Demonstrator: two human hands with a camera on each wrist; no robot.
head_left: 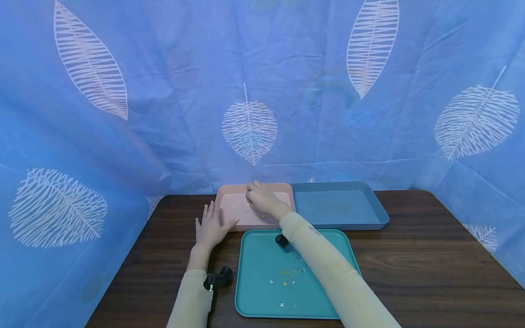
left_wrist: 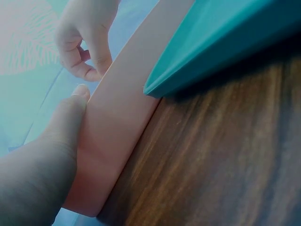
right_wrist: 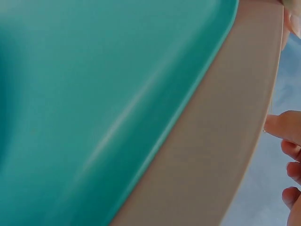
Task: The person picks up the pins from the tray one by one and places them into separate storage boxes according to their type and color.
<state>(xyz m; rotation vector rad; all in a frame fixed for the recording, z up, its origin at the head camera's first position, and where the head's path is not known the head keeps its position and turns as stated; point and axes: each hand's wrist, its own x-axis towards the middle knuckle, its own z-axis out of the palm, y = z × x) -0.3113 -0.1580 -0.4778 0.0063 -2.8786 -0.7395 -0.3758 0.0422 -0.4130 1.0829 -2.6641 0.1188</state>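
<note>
Pink tray [head_left: 233, 200], left fingers [head_left: 211, 211] splayed, right fingers [head_left: 250, 195] curled above, grip unclear, blue tray [head_left: 336, 205] alongside, sleeve [head_left: 332, 271] across teal tray [head_left: 258, 255]

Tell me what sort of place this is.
Probably a curtained-off tabletop workspace: a dark wood-look table, a blue leaf-print cloth hung around it, and shallow trays, teal, pink and blue, set out on top.

Behind the dark wood-grained table [head_left: 430, 255] and along both its sides hangs a creased blue cloth [head_left: 303, 141]; white leaf prints [head_left: 249, 131] show on it, two high above the table.
</note>
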